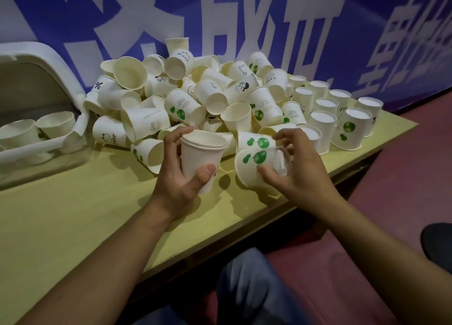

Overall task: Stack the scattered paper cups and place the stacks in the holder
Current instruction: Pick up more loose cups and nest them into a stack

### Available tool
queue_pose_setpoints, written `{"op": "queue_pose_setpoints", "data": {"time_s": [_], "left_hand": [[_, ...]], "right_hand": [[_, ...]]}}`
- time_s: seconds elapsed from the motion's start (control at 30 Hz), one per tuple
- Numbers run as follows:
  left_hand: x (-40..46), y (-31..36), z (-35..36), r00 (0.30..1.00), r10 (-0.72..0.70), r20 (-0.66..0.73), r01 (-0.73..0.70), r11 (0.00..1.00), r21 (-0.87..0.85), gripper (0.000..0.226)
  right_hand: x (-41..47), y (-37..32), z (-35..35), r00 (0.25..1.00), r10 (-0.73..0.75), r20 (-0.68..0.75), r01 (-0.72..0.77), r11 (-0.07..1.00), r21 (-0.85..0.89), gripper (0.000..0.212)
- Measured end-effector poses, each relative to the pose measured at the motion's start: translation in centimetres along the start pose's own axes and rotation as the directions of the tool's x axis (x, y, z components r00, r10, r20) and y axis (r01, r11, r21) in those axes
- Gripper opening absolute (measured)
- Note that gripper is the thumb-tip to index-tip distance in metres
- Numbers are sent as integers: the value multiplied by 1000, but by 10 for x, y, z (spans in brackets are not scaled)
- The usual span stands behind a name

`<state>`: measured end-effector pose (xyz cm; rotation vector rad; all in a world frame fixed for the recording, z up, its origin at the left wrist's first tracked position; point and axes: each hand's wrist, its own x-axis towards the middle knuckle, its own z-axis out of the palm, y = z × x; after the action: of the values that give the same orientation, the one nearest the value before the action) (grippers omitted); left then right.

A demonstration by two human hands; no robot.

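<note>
Stacking is the step in hand: nearest the camera, the left hand (181, 178) grips a short upright stack of plain white paper cups (201, 158), thumb in front and fingers (175, 136) curled round the back, mouth up. Just beside it the right hand (293, 168) holds a tilted white paper cup printed with green leaves (254, 165), its thumb and fingers pinching near the base. The next move, I judge, calls for turning that cup base-down and nesting it into the stack. Beyond, a heap of loose white cups (195, 97) covers the pale yellow-green surface (73, 202); far left, the white foam holder (44, 55) already contains some cups.
</note>
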<state>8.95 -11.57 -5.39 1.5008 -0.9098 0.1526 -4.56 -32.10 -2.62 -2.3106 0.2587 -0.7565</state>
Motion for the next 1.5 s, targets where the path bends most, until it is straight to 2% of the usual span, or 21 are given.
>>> {"op": "queue_pose_setpoints", "data": {"time_s": [0.1, 0.2, 0.3, 0.37, 0.47, 0.57, 0.8, 0.97, 1.07, 1.23, 1.33, 1.4, 1.5], "left_hand": [[-1, 1, 1, 999, -13, 31, 13, 1000, -7, 67], [0, 1, 0, 999, -26, 38, 27, 1000, -15, 67], [-1, 2, -1, 998, -35, 61, 35, 999, -11, 65], [-1, 3, -2, 996, -40, 81, 40, 999, 5, 62], [-1, 4, -3, 993, -56, 106, 55, 998, 14, 62], [-3, 7, -2, 984, -70, 161, 65, 997, 35, 65], [-4, 10, -1, 977, -86, 197, 79, 996, 41, 78], [-3, 7, -1, 988, -55, 147, 47, 997, 57, 98], [-1, 4, -3, 997, -36, 75, 31, 997, 66, 98], [2, 8, -5, 999, -28, -25, 29, 999, 36, 75], [1, 11, -4, 996, -70, -52, 69, 997, -18, 68], [1, 14, -4, 995, -90, -44, 88, 995, -50, 67], [1, 15, -4, 994, -105, -38, 101, 990, -97, 66]], "right_hand": [[0, 3, -3, 984, 28, 174, -10, 995, -103, 66], [6, 2, -9, 905, 64, 421, 36, 974, -225, 84], [14, 0, -13, 848, 58, 527, 83, 967, -239, 87], [20, -5, -16, 888, 24, 459, 51, 988, -149, 83], [29, -17, -24, 981, -1, 192, -22, 993, 116, 77], [37, -30, -21, 999, -21, 39, 10, 964, 264, 78], [29, -46, 15, 991, -102, 83, 65, 929, 364, 79], [19, -43, 39, 985, -119, 123, 65, 926, 373, 64], [16, -37, 43, 980, -155, 126, 112, 948, 299, 57], [28, -29, 34, 966, -180, 183, 157, 978, 135, 45], [60, -31, 12, 980, -187, 63, 190, 981, -34, 35], [91, -30, -3, 990, -139, 14, 138, 967, -215, 42], [131, -20, -9, 999, 22, 40, -2, 895, -446, 61]]}}
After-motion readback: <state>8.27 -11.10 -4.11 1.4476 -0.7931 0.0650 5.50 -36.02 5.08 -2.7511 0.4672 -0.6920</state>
